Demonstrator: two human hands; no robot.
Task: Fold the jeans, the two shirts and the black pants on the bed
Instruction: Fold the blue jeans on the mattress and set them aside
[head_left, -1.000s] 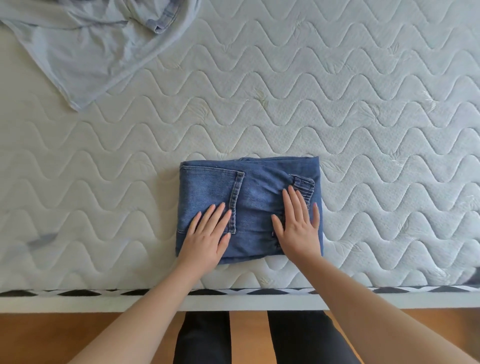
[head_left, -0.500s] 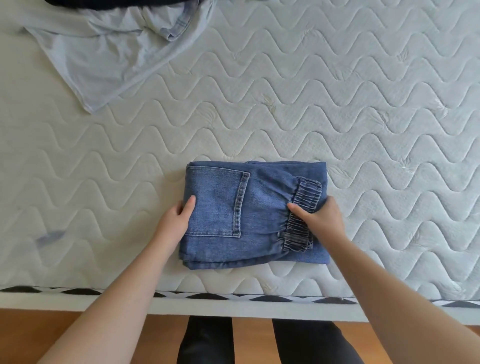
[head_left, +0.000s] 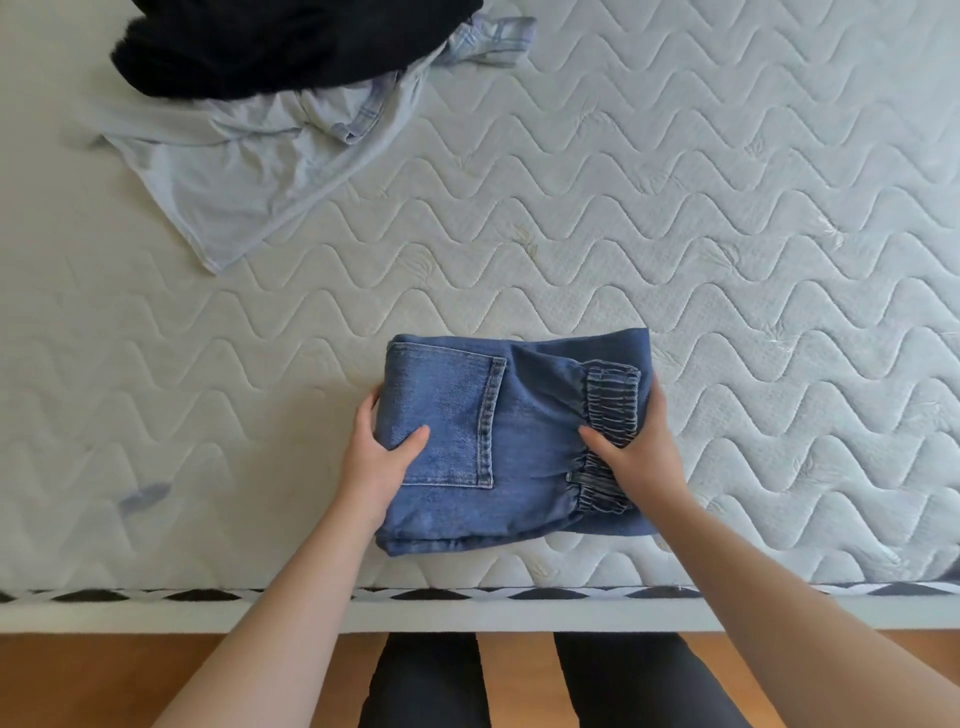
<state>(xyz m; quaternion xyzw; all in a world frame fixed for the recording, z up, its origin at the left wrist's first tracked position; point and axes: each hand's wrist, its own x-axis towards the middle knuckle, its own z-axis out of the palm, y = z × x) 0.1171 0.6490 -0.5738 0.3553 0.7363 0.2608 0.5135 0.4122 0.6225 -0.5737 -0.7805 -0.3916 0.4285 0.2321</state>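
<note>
White quilted mattress (head_left: 675, 218) filled frame. Folded jeans (head_left: 524, 441) lay lower center near edge, L hand (head_left: 376, 457) & R hand (head_left: 636, 457) gripping opposite sides. Black pants (head_left: 280, 41) over light-blue shirt (head_left: 234, 176), upper left.

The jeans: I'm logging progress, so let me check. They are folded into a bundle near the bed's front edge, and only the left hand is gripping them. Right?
Not quite. The head view shows both hands gripping the folded jeans: the left hand on their left side, the right hand on the elastic-waistband side. The rest is right.
</note>
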